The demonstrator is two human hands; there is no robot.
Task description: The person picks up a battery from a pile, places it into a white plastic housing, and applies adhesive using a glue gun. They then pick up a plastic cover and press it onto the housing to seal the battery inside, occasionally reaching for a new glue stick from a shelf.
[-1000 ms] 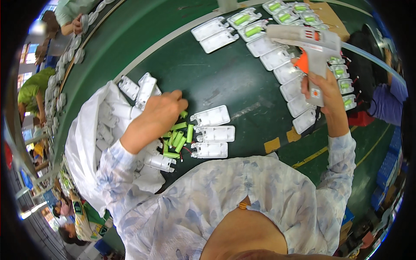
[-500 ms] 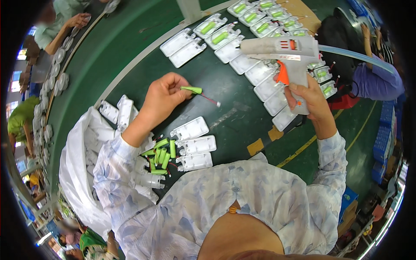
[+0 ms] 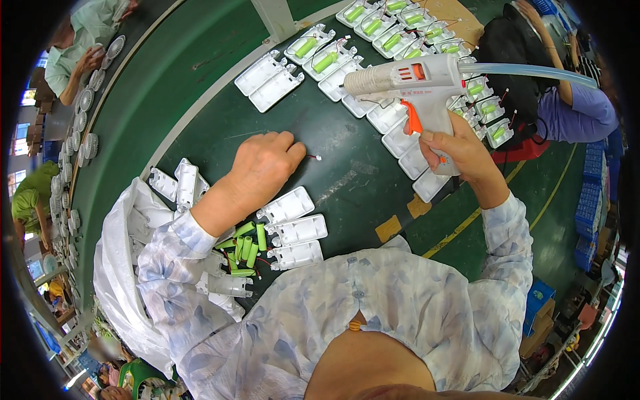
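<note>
My left hand (image 3: 263,163) is closed, knuckles up, over the middle of the green table. A thin wire with a small white plug (image 3: 318,158) pokes out past its fingers; the green battery it holds is hidden beneath the hand. In my right hand (image 3: 460,150) is a white glue gun (image 3: 433,80) with an orange trigger, its nozzle pointing left. A long translucent glue stick (image 3: 527,70) runs from its back end. Below the gun lies a row of white plastic casings (image 3: 389,117), bare inside as far as I see. Farther off, several casings hold green batteries (image 3: 325,63).
Loose green batteries (image 3: 248,245) lie near my left forearm, beside white casings (image 3: 298,229). A white plastic bag (image 3: 113,267) of casings stands at the left. Two casings (image 3: 275,90) lie at the far side. Other people work past the table, one in purple (image 3: 577,113).
My left hand has turned knuckles up and moved slightly down and right, hiding the battery that showed in its fingers. The glue gun has shifted a little left.
</note>
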